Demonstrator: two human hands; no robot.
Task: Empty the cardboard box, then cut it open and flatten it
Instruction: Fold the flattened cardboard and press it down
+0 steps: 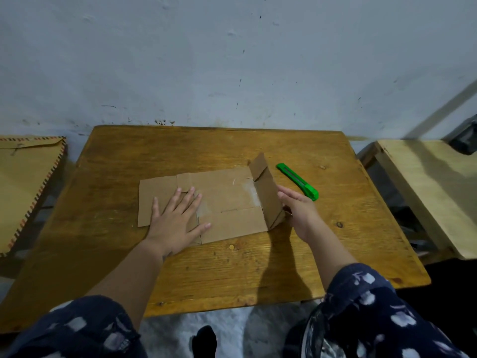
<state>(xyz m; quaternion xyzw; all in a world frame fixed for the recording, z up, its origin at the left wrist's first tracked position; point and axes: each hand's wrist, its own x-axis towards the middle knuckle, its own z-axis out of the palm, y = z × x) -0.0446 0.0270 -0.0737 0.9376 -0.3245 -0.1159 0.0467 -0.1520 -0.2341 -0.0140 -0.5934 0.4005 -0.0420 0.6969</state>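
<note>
Flat and spread-fingered, the left hand [178, 220] presses the opened cardboard box [227, 202] onto the middle of the wooden table [232, 275]. At the box's right end one panel stands up, and the right hand [296, 210] is against it with its fingers loosely extended, gripping nothing that shows. Just beyond that hand, toward the table's right edge, lies a green utility knife [297, 181].
</note>
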